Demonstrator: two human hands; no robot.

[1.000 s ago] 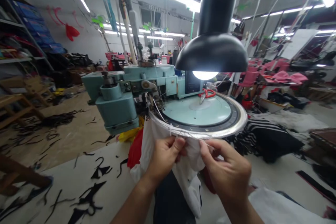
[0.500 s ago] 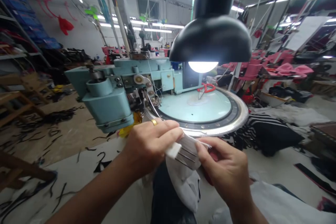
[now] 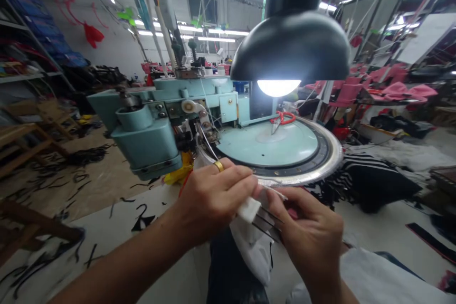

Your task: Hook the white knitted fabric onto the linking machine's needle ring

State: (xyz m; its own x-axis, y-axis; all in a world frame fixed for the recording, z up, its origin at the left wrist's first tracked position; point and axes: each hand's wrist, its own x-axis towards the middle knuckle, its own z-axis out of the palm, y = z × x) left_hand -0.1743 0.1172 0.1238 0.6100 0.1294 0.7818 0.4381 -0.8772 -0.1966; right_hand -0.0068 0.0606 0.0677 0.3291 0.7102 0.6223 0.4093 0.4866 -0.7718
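White knit fabric (image 3: pixel 249 259): soft piece gathered between both hands, just in front of the machine's toothed rim; the lower part hangs over the person's lap, and the upper fold shows thin dark lines.
Left hand (image 3: pixel 213 204): fingers curled closed over the top fold, grasping the fabric; a gold ring (image 3: pixel 219 166) on one finger.
Right hand (image 3: pixel 309 230): pinching the fabric's far edge between fingers and thumb, close beside the left hand.
Machine: pale teal circular linking machine (image 3: pixel 142 137) directly ahead, with a round pale teal dial plate (image 3: pixel 267 149) edged by a silver toothed rim (image 3: pixel 333 161).
On the plate: red-handled scissors (image 3: pixel 283 118), lying near the far edge.
Overhead: black dome lamp (image 3: pixel 290 45), lit, above the plate.
Right of the machine: black-and-white striped fabric (image 3: pixel 377 185), in a heap.
Left, below: black fabric scraps (image 3: pixel 142 221) on a white sheet.
Background: pink garments (image 3: pixel 395 90) at workstations.
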